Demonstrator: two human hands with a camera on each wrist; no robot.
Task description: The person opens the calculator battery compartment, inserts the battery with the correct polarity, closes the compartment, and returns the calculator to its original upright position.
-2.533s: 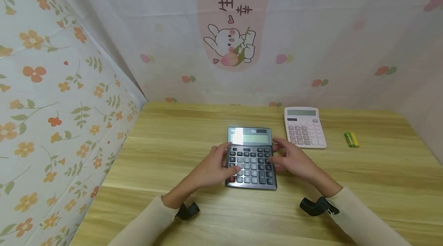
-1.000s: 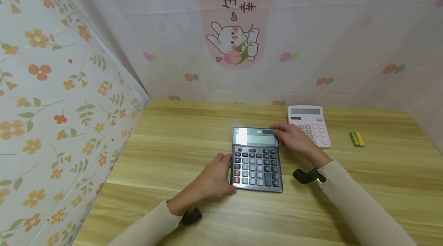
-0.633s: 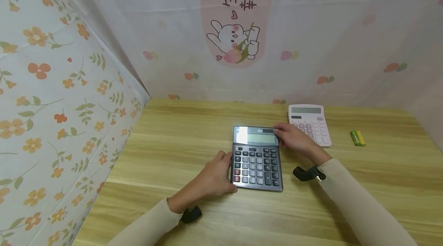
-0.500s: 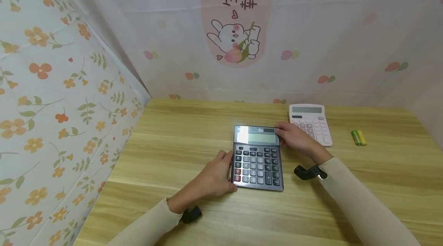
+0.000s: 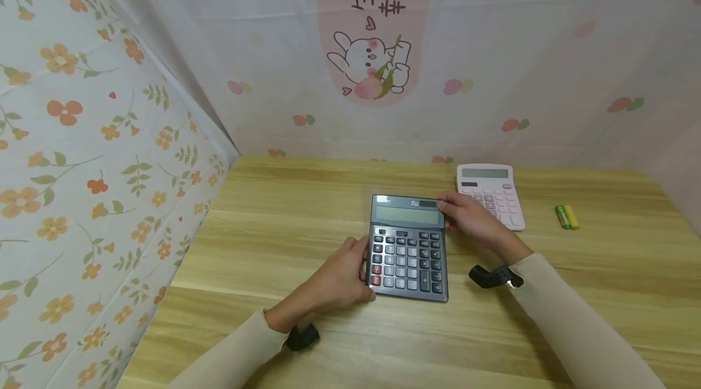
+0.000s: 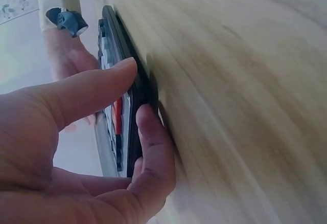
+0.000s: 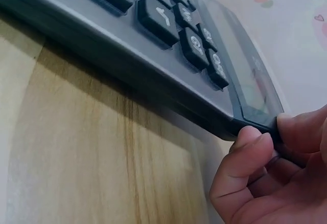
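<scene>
A dark grey calculator (image 5: 408, 249) with black, grey and red keys is in the middle of the head view, its display end tilted up a little. My left hand (image 5: 336, 276) grips its lower left edge; in the left wrist view the thumb (image 6: 110, 83) lies over the near corner and the fingers curl at the edge and underside. At the upper right corner, my right hand (image 5: 471, 218) pinches the calculator. The right wrist view shows that corner between thumb and curled fingers, with a gap between the calculator's side (image 7: 168, 101) and the wood. The calculator's underside is hidden.
A white calculator (image 5: 487, 177) lies behind my right hand, partly covered by it. Two small batteries (image 5: 566, 217), green and yellow, lie further right on the wooden table (image 5: 285, 194). Printed cloth (image 5: 263, 42) hangs along the back and left sides.
From the calculator's sides, my left hand has moved to the lower left edge and my right to the upper right corner. The display end has since risen slightly, and the glare has mostly left the display.
</scene>
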